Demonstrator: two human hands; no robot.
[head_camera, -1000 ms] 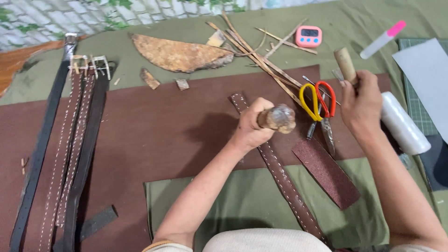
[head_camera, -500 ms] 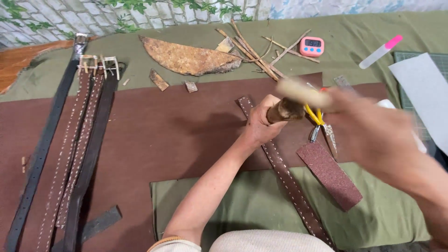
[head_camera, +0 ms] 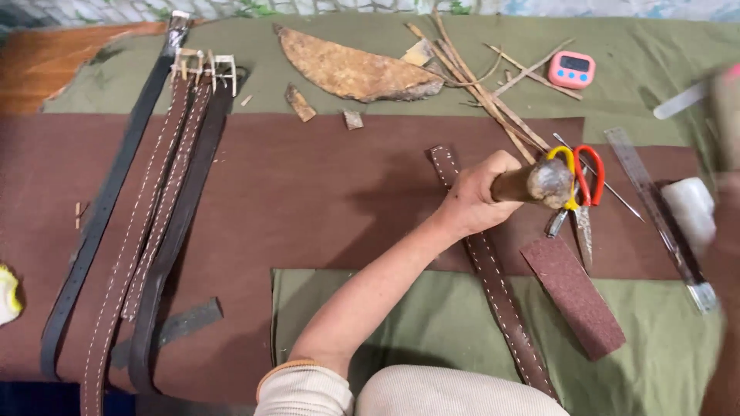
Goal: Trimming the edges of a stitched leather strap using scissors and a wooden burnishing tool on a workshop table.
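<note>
My left hand (head_camera: 478, 202) is closed around a thick wooden-handled tool (head_camera: 539, 183), held upright with its lower end on a brown stitched leather strap (head_camera: 493, 285). The strap runs diagonally from the brown leather sheet (head_camera: 308, 185) down to the front edge. At the far right edge my right hand (head_camera: 724, 208) is a blur, raised with a pale wooden handle (head_camera: 726, 100) in its grip. The handle's far end is out of view.
Yellow-and-red scissors (head_camera: 582, 181), a dark sandpaper piece (head_camera: 574, 296), a metal ruler (head_camera: 655, 208) and a white roll (head_camera: 690, 208) lie right of the strap. Several belts (head_camera: 154, 208) lie at the left. A bark slab (head_camera: 354, 73), sticks and a pink timer (head_camera: 571, 69) sit at the back.
My right hand swung in over the tool's top half a second ago and has since swung back out to the right edge. The view has shifted left and down. My left hand keeps its grip.
</note>
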